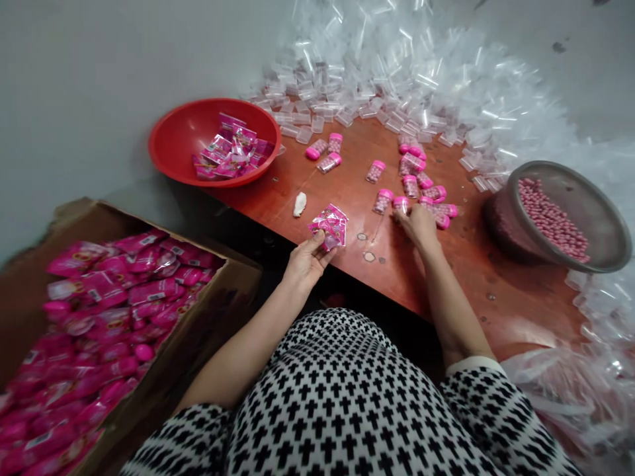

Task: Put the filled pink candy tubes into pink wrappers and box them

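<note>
The light is soft, grey and a bit dim. Little white shines sparkle on the big heap of clear plastic tubes (367,59), and its top looks fuzzy. White glints also sit on the small, flat, shiny pink packets (330,225). The smooth orange-red table (476,251) has a pale glare patch at its lower right. Under its edge it is very dark. The puffy pink plastic packs (109,324) look smeary at the bottom left. The round grey plastic tub (501,225) looks stretched.

Left forearm (243,350) and right forearm (454,301) reach forward, well apart.
The left hand (305,262) has its palm partly up, thumb pressed toward the fingers; the right hand (421,228) is palm down, fingers bent.
</note>
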Motion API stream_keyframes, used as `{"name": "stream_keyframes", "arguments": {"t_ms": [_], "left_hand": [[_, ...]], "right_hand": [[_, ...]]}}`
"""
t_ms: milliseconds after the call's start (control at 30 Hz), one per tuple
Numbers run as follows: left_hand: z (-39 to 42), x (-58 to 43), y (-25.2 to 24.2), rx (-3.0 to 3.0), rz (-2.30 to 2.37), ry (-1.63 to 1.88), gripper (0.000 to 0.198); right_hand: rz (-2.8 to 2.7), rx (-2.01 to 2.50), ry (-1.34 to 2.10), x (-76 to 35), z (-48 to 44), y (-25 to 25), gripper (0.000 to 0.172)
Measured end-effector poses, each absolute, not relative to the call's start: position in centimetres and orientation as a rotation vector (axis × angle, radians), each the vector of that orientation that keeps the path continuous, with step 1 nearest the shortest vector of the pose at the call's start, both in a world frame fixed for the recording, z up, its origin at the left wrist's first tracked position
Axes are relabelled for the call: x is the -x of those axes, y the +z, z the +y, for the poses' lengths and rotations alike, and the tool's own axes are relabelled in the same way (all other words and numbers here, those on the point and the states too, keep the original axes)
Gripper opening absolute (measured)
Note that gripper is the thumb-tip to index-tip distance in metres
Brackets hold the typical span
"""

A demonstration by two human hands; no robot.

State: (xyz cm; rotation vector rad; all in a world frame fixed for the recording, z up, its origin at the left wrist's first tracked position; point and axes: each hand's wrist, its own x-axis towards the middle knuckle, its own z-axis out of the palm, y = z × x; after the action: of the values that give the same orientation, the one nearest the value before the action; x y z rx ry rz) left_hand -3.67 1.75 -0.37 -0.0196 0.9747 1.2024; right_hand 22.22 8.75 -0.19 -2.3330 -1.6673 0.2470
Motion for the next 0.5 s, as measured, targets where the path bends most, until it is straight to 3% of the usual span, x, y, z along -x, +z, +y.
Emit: {"name": "stream_keyframes", "arguments": {"t_ms": [100, 267, 500], "left_hand": [[1.7, 3.6, -0.6, 0.12, 0.951, 1.237, 0.005], [1.7, 3.3, -0.7, 0.157, 0.881, 1.218, 0.006], [1.7, 2.3, -0.8, 0.136, 0.805, 1.242, 0.005]], "right_hand": [[-1.54, 2.101, 0.535, -20.8, 7.6, 0.2, 0.028], [-1.237, 1.544, 1.187, -15.3, 0.8, 1.4, 0.037], [-1.207, 1.472, 1.278, -9.9, -3.4, 1.1, 0.036]]}}
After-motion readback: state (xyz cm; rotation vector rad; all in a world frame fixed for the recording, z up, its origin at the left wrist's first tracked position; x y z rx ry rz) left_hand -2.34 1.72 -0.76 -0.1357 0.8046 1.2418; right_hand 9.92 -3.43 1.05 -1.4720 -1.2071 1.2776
